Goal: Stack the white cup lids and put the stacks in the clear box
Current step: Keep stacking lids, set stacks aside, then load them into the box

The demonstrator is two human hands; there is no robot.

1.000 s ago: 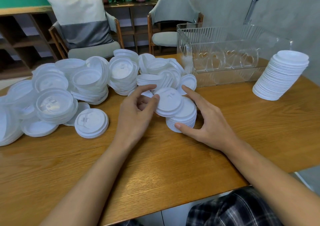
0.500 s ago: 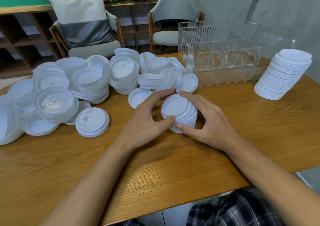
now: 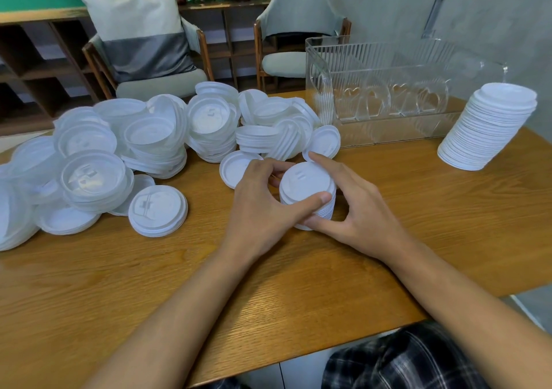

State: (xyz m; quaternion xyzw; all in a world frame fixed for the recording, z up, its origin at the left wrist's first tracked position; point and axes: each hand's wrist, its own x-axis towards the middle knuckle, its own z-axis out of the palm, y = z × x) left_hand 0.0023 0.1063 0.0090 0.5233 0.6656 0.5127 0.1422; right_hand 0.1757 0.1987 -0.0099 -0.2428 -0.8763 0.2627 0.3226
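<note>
Left hand (image 3: 260,206) and right hand (image 3: 364,212) curl fingers (image 3: 316,202) round the lid stack (image 3: 304,179) (light, slippery, I judge); grip its sides.

Bare forearms, dark plaid trousers (image 3: 403,361)

Hands: left hand (image 3: 259,206) and right hand (image 3: 358,209) grip short white plastic lid stack (image 3: 307,190), frame centre.
Upper right: ribbed clear plastic box (image 3: 379,90).

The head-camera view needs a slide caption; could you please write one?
Left hand and right hand grip a short stack of white plastic cup lids near the clear ribbed box.
</note>
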